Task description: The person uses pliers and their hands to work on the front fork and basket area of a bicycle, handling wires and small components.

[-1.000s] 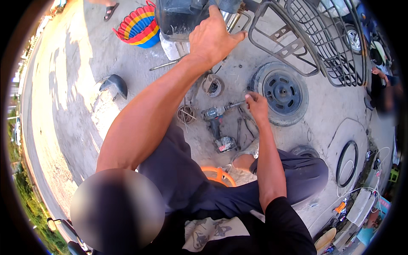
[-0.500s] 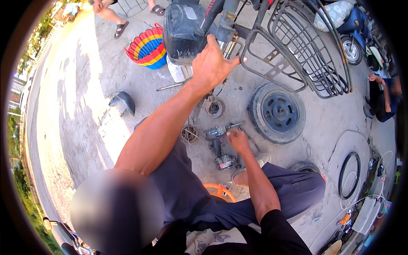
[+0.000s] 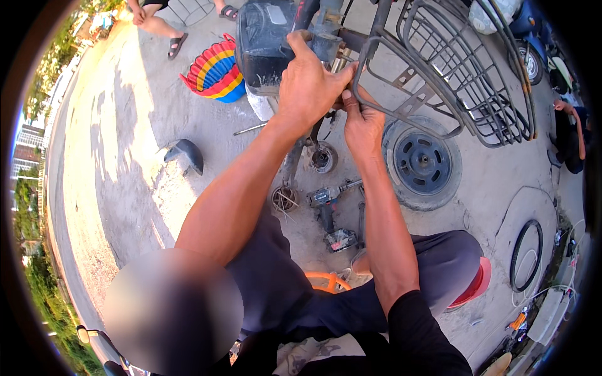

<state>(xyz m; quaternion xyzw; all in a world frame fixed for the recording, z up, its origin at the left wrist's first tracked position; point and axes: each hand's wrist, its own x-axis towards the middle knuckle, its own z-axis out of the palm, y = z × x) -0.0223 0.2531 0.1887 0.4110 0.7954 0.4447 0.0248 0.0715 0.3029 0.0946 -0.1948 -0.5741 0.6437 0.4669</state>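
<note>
My left hand (image 3: 311, 84) is closed around the metal end of an upturned or raised two-wheeler frame (image 3: 327, 39), beside a black plastic housing (image 3: 266, 47). Close against its thumb, my right hand (image 3: 364, 122) pinches at the same metal end. Whatever sits between the right fingertips is hidden. A black wire basket (image 3: 467, 81) hangs from the frame just right of both hands. Below them, a cordless impact wrench (image 3: 327, 207) lies on the ground, near a round hub part (image 3: 323, 158) and a small round container of thin rods (image 3: 285, 198).
A wheel with its tyre (image 3: 423, 164) lies flat at right, and a loose tyre (image 3: 525, 255) farther right. A striped basket (image 3: 216, 70) stands left of the housing. A dark curved cover (image 3: 183, 155) lies at left. Two other people are at the edges; a blue scooter (image 3: 533, 41) stands far right.
My right hand has moved up from beside the impact wrench to the metal end by my left hand. The left hand keeps its hold. The view has shifted slightly.
</note>
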